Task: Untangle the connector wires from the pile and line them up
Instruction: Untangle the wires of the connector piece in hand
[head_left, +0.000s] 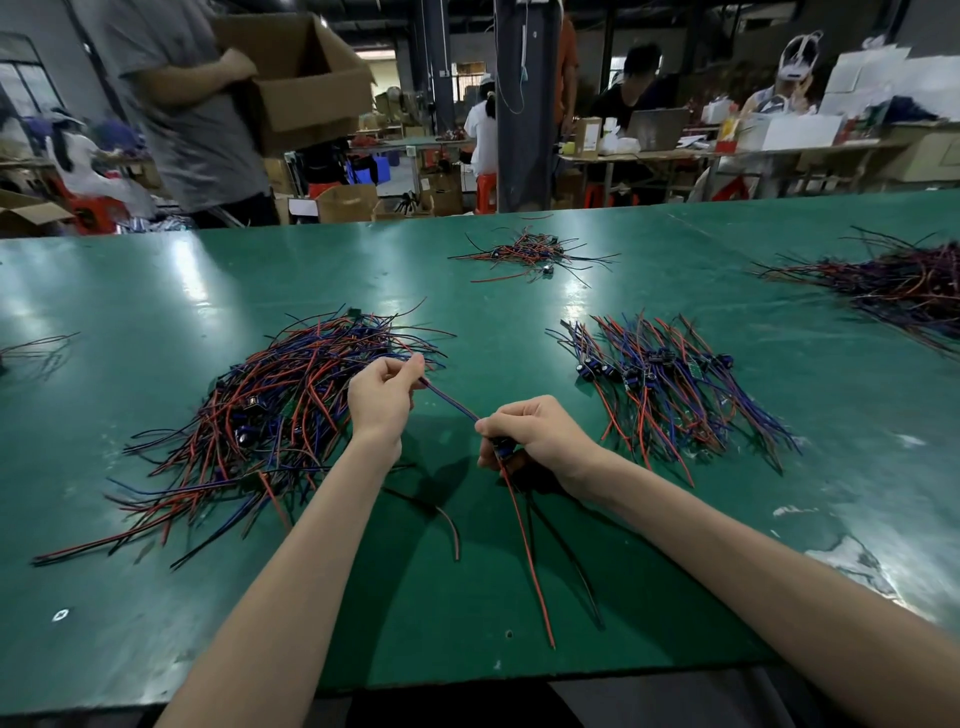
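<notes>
A tangled pile (270, 415) of red, blue and black connector wires lies on the green table, left of centre. Between my hands stretches one connector wire (449, 400). My left hand (382, 397) pinches its far end beside the pile. My right hand (530, 434) grips its small connector body, and red and black leads (524, 540) trail from that fist toward the front edge. To the right lies a lined-up group of wires (670, 384), side by side with their blue connectors roughly level.
The green table (156, 291) also holds a small wire heap (535, 254) at the back centre, a larger one (904, 286) at the far right and a few strands (36, 348) at the left edge. A person with a cardboard box (306, 78) stands beyond the table.
</notes>
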